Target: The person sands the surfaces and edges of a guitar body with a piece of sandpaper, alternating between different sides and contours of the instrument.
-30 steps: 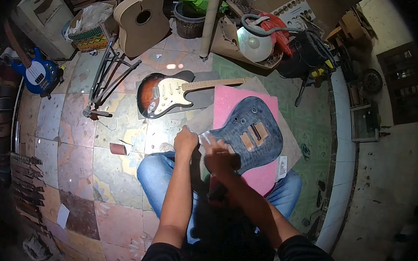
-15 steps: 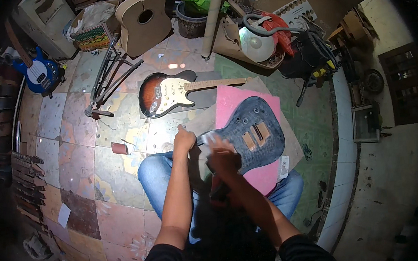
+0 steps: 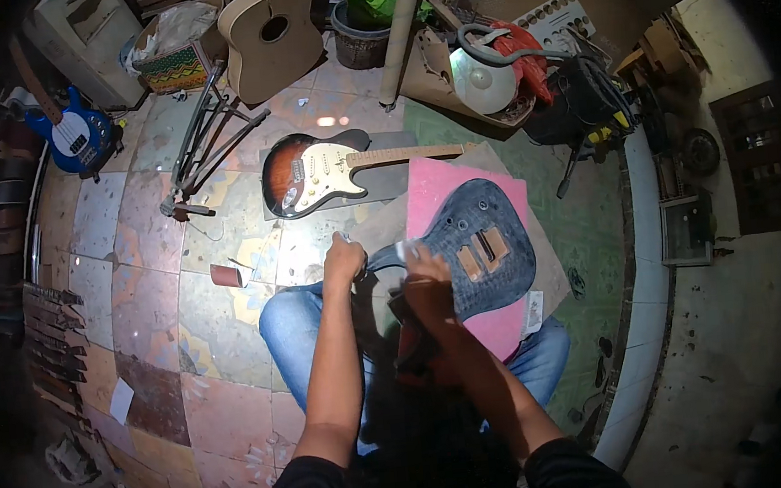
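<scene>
A dark blue-black electric guitar body [image 3: 514,275] lies across my lap, with bare-wood pickup cavities and several round holes. One of its horns points left, toward my left hand [image 3: 344,259], which is closed around the tip. My right hand [image 3: 428,282] is over the near-left edge of the body, fingers bent and slightly smeared by motion. A small pale piece [image 3: 402,251], like a folded sheet, shows at its fingertips against the horn; its exact kind is unclear. Beneath the body is a pink sheet [image 3: 422,179].
Beyond the pink sheet lies a sunburst electric guitar [image 3: 311,172] on a grey mat. A curled brown sheet [image 3: 226,275] is on the tiles at left, near a folding stand [image 3: 196,158]. Farther back are an acoustic guitar body [image 3: 270,47], a bucket [image 3: 358,45] and a pole [image 3: 400,41].
My right hand has shifted slightly right along the horn with the pale piece, and it is less blurred. My left hand keeps its hold on the horn's tip.
</scene>
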The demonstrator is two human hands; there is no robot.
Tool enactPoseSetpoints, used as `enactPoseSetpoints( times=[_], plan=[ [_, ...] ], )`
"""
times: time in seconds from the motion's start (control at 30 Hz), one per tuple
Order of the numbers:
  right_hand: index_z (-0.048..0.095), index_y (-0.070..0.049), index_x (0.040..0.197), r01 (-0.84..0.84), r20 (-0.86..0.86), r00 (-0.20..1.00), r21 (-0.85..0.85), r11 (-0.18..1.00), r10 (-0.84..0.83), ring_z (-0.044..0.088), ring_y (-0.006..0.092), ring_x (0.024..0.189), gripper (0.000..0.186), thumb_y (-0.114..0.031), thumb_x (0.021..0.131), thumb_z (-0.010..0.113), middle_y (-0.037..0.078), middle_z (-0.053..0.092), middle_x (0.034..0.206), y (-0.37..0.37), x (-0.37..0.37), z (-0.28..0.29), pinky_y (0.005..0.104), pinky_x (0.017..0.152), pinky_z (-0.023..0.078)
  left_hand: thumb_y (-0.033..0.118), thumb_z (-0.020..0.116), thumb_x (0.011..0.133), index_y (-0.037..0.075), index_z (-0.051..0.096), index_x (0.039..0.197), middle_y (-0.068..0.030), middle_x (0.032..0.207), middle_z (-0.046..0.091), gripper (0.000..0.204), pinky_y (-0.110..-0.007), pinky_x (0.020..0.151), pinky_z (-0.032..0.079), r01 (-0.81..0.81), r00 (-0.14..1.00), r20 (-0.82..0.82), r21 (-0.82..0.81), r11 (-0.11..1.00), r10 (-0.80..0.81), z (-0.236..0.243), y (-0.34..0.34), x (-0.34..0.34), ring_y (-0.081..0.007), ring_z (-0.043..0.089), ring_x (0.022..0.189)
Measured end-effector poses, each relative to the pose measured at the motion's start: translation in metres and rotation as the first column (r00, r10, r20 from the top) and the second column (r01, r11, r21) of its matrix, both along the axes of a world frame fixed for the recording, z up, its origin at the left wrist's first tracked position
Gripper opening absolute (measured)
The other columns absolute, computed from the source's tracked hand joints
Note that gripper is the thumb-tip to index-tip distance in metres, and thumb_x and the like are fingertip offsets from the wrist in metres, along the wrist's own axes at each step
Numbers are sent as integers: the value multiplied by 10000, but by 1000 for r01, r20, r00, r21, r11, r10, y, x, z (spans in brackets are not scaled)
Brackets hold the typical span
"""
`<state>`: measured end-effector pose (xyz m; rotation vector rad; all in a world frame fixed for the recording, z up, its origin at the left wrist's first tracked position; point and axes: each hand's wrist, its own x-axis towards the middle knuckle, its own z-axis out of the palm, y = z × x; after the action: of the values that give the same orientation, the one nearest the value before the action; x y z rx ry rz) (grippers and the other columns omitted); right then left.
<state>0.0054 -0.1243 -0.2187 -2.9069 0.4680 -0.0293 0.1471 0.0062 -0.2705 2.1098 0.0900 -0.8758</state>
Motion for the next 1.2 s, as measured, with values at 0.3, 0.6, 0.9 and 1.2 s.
enactPoseSetpoints(
  times=[0.3,0.6,0.9,1.2],
  plan=[
    [584,-115,1382,-163,-138,975,78,984,173,617,385,1042,580,-110,804,623,128,564,1416,32,2,-21,521,837,520,207,482,844,-110,438,1399,-422,1236,598,640,-510,1063,447,35,999,16,3,999,-35,-2,-3,0,-529,591,1198],
    [624,-115,1322,-156,-11,988,-111,982,155,635,384,969,503,-95,821,586,130,602,1355,35,8,-16,492,821,527,207,464,867,-51,514,1349,-391,1230,615,549,-508,1033,453,17,1000,20,49,999,-18,10,-7,-3,-517,587,1208],
    [619,-132,1349,22,124,992,-80,997,-12,640,354,944,531,-149,819,624,103,595,1350,-10,-4,-25,467,863,520,208,476,863,-85,468,1391,-404,1208,618,604,-528,1038,460,82,995,49,63,995,-85,20,-10,-3,-534,602,1167],
    [592,-141,1363,-104,-214,971,2,995,102,644,370,1044,482,-193,885,563,113,583,1378,-15,-2,-11,500,880,530,248,486,873,-77,548,1335,-367,1227,630,568,-530,1036,463,146,985,73,105,984,-154,7,-6,-2,-517,613,1159]
  ],
)
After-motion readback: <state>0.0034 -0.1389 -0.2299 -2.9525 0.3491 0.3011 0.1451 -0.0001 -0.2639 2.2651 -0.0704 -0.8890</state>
